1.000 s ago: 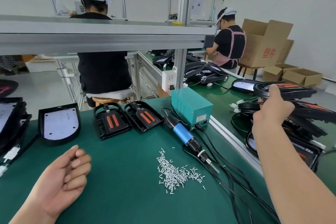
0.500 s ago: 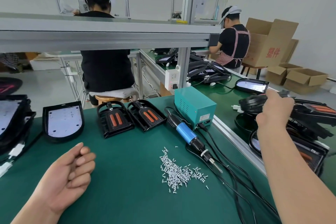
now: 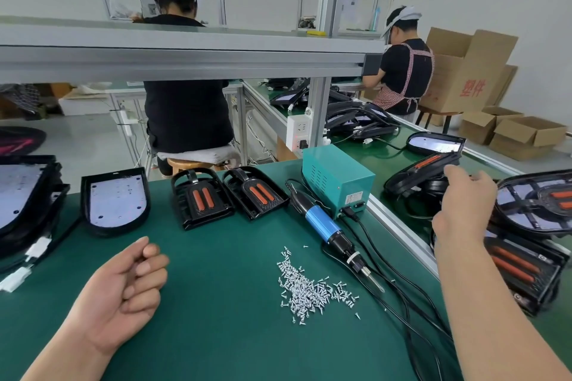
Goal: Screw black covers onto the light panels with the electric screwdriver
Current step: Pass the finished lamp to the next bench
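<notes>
Nearest us, our left hand [image 3: 123, 288] rests palm up on the green mat [image 3: 216, 343], fingers loosely curled and holding nothing. To its right lies a loose pile of screws [image 3: 305, 288]. The tip of the screwdriver [image 3: 328, 226] is near them; the tool lies flat on the mat in front of the teal power box [image 3: 337, 179].

Our right hand [image 3: 461, 204] reaches out over the belt [image 3: 393, 158] on the right, at a tilted cover [image 3: 424, 170] with orange strips. The back of the hand hides the fingertips, so we cannot tell whether it grips the cover or only touches it. Past that hand lies a heap [image 3: 526, 257] of more covers and panels.

Further up the mat, two covers [image 3: 201, 198] sit side by side, orange strips up. Left of them a panel [image 3: 114, 201] lies white face up, and at the left edge sits a stack [image 3: 21, 195] of more panels.

Beyond the bench, two workers [image 3: 185, 114] have their backs to us. At the far right, cardboard boxes [image 3: 526, 136] stand open on the floor. We cannot see what is in them.
</notes>
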`<state>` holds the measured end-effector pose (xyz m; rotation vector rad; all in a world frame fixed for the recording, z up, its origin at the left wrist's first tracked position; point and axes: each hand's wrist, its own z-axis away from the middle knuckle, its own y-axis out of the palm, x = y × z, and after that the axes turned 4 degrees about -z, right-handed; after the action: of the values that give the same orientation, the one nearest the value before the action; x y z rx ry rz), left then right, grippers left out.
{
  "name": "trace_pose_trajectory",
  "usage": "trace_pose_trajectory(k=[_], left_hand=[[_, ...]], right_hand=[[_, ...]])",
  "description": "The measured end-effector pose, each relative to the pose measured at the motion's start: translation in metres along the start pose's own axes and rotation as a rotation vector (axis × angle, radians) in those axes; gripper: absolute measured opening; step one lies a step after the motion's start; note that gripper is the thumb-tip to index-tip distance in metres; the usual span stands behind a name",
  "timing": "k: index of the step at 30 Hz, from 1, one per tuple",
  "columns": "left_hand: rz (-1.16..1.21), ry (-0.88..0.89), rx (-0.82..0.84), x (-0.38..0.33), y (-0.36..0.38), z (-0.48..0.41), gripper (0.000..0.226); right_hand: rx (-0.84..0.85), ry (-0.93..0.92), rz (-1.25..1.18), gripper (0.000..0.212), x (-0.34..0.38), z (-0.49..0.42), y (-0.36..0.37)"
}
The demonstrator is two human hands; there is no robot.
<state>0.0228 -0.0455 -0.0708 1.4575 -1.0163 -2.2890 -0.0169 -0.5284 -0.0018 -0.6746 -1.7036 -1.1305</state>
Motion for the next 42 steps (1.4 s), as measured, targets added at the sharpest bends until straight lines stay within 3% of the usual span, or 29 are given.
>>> trace_pose_trajectory(k=[3, 6, 9, 12, 18, 22, 28, 31, 37, 42], left_hand=[[0.007, -0.007, 0.004, -0.001, 0.000, 0.001, 0.037], [0.004, -0.004, 0.000, -0.001, 0.000, 0.002, 0.029], [0.002, 0.012, -0.014, -0.001, 0.002, 0.002, 0.025], [0.029, 0.017, -0.026, -0.001, 0.004, 0.003, 0.024], [0.154, 0.028, -0.095, -0.002, 0.002, 0.002, 0.020], [0.339, 0.067, -0.148, -0.003, -0.002, -0.001, 0.017], [0.734, 0.188, -0.219, -0.008, -0.004, 0.001, 0.015], [0.725, 0.128, -0.179, -0.005, -0.003, -0.002, 0.016], [0.455, 0.051, -0.167, -0.008, -0.004, 0.000, 0.016], [0.719, 0.235, -0.250, -0.011, -0.007, -0.001, 0.014]], right_hand=[[0.041, 0.011, 0.026, 0.042, -0.002, 0.004, 0.003], [0.089, 0.016, 0.016, 0.019, -0.004, 0.011, 0.009], [0.109, 0.009, 0.029, 0.046, -0.010, 0.019, 0.019], [0.201, -0.012, 0.055, 0.030, -0.012, 0.038, 0.035], [0.466, 0.029, 0.205, 0.019, -0.027, 0.073, 0.069], [0.682, 0.012, 0.385, 0.024, -0.042, 0.098, 0.087], [0.834, 0.001, 0.430, 0.016, -0.056, 0.134, 0.118], [0.928, -0.029, 0.463, 0.018, -0.064, 0.152, 0.133], [1.153, -0.118, 0.563, 0.019, -0.073, 0.193, 0.163], [1.345, -0.316, 0.691, 0.027, -0.082, 0.234, 0.191]])
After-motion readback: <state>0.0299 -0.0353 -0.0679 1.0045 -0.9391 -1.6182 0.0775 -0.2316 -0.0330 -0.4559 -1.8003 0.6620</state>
